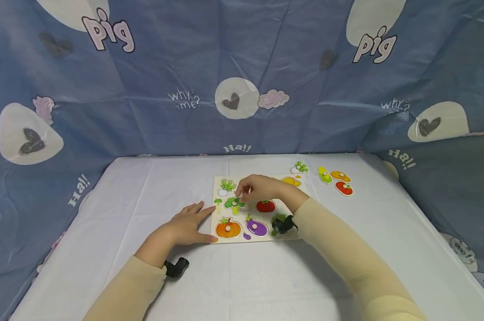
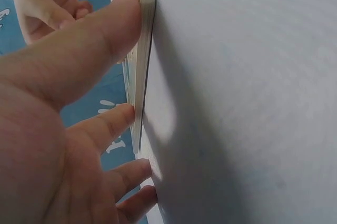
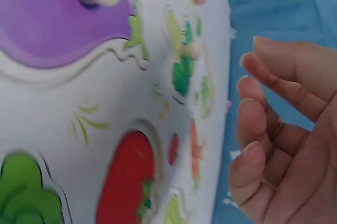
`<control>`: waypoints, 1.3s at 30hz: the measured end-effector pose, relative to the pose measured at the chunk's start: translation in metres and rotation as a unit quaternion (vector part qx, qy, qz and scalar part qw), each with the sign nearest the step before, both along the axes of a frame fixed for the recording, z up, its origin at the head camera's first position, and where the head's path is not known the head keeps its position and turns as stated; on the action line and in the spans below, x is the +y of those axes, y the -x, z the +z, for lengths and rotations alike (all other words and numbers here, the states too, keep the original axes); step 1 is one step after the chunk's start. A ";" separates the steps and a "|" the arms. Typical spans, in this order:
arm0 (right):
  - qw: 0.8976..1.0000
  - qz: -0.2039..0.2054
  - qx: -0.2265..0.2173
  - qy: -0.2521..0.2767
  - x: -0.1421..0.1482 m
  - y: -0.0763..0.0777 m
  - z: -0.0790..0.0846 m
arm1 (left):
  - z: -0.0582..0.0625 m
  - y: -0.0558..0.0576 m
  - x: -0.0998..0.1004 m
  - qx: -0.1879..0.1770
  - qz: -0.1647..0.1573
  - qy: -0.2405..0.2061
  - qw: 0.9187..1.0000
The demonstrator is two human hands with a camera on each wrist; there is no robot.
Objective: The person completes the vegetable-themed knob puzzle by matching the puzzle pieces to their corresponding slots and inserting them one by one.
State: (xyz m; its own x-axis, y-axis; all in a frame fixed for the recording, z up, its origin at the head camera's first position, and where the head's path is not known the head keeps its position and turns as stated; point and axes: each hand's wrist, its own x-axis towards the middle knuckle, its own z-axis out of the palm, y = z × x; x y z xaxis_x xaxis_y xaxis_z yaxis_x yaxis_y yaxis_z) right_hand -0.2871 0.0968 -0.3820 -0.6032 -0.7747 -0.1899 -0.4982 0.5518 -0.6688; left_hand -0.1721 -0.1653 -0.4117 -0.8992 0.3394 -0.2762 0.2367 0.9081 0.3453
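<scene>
A wooden knob puzzle board (image 1: pixel 219 214) with vegetable pictures lies on the table. My left hand (image 1: pixel 186 226) rests at its left side, thumb on the near left corner and index fingertip against the edge; the left wrist view shows thumb and fingers spread. Over the board, my right hand (image 1: pixel 258 188) hovers close to the broccoli piece (image 1: pixel 234 200). Its fingers are loosely bent, with nothing between them in the right wrist view. Seated in the board are the pumpkin (image 1: pixel 228 231) and the eggplant (image 1: pixel 262 230). A tomato picture (image 1: pixel 266 206) shows no knob.
Loose pieces lie beyond the board on the right: corn (image 1: pixel 324 175), a tomato (image 1: pixel 344 188), an orange-yellow vegetable (image 1: pixel 340 176) and a white root with green leaves (image 1: pixel 299 168). A white cloth (image 1: pixel 173 178) covers the table; a blue printed curtain (image 1: pixel 153 125) stands behind.
</scene>
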 end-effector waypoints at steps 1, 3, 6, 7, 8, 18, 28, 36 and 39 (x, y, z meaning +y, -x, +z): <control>1.000 0.000 -0.001 0.000 0.003 -0.001 0.002 | 0.000 0.000 0.000 0.001 0.000 0.000 1.000; 1.000 -0.005 -0.001 0.000 0.011 -0.003 0.007 | 0.000 0.000 0.000 0.001 -0.001 -0.001 1.000; 1.000 -0.019 -0.005 0.004 0.023 -0.005 0.012 | 0.001 0.000 0.000 0.003 -0.002 -0.003 1.000; 1.000 -0.023 -0.007 0.005 0.027 -0.006 0.015 | 0.001 0.000 0.000 0.003 -0.002 -0.004 1.000; 1.000 -0.028 -0.007 0.007 0.032 -0.007 0.016 | 0.001 0.000 0.000 0.004 -0.002 -0.004 1.000; 0.998 -0.064 0.023 0.017 0.076 -0.014 0.024 | 0.000 0.001 0.000 0.005 -0.005 -0.001 1.000; 0.992 -0.116 0.038 0.013 0.116 -0.022 0.026 | 0.000 0.001 -0.001 0.005 -0.003 -0.004 1.000; 0.987 -0.144 0.063 0.018 0.148 -0.029 0.026 | 0.001 -0.001 0.000 0.003 -0.003 -0.009 1.000; 0.983 -0.168 0.081 0.007 0.161 -0.031 0.025 | 0.000 -0.001 -0.001 0.004 -0.004 -0.007 1.000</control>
